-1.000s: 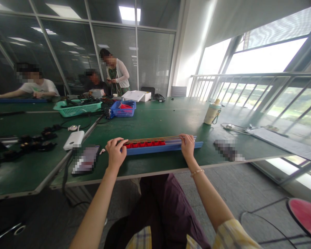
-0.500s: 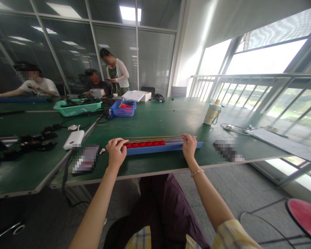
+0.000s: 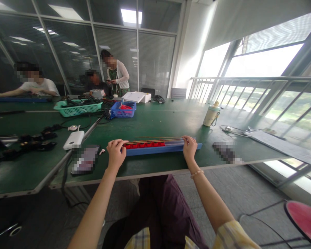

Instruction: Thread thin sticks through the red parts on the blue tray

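Note:
A long blue trough (image 3: 158, 150) lies across the table close to its front edge, with a row of red pieces (image 3: 145, 144) in its left and middle part. Thin orange-brown strands (image 3: 168, 140) stretch just above it from hand to hand; whether they are sticks or cords I cannot tell. At the trough's left end, my left hand (image 3: 116, 152) is closed, thumb and fingers pinching the strands' ends. My right hand (image 3: 189, 147) pinches them near the right end. One strand's left end shows free behind the others. Exactly what lies under the fingertips is hidden.
Left of the trough lie a phone (image 3: 86, 159), an earbud (image 3: 102, 151) and a white power bank (image 3: 74, 140). A bottle (image 3: 211, 114) and a blurred dark object (image 3: 225, 151) stand to the right. Green (image 3: 77, 110) and blue baskets (image 3: 123, 110) sit farther back, near several people.
The strands sit slightly lower, closer to the red pieces. One strand's left end now shows loose behind the others. Both hands stay at nearly the same spots.

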The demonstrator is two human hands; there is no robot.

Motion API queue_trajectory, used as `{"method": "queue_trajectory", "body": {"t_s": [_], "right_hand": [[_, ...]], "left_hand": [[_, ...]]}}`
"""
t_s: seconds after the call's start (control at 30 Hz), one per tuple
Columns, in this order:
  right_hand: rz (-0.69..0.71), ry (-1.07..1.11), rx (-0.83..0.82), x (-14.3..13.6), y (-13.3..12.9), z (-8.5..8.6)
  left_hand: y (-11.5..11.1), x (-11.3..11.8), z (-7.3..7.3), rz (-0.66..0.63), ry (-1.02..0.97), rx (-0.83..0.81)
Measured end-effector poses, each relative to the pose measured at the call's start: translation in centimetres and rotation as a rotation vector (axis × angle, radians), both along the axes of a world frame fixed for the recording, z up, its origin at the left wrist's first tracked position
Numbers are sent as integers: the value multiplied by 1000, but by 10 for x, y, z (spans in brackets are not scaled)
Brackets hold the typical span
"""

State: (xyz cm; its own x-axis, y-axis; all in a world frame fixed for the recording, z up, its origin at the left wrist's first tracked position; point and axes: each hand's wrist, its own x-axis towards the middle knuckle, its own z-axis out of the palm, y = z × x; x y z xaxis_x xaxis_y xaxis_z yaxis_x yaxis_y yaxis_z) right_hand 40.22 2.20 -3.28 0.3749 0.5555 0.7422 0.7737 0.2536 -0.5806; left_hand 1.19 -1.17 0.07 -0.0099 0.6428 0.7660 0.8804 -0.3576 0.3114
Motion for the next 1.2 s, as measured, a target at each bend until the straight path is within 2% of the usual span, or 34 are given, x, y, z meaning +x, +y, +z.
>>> {"method": "queue_trajectory", "body": {"t_s": [0.17, 0.37, 0.47, 0.57, 0.7, 0.83, 1.2], "right_hand": [[32, -52, 12, 9, 10, -2], [136, -128, -27, 24, 50, 20], [228, -162, -118, 29, 72, 30], [289, -151, -268, 32, 84, 30], [298, -119, -389, 34, 84, 23], [269, -191, -490, 34, 81, 21], [186, -511, -937, 27, 83, 36]], "left_hand": [[0, -1, 0, -1, 3, 7], [1, -2, 0, -2, 0, 7], [2, -1, -1, 0, -10, 21], [3, -1, -2, -4, -12, 23], [3, -1, -1, -1, -7, 20], [2, 0, 0, -3, -11, 20], [2, 0, -1, -2, -17, 6]]}}
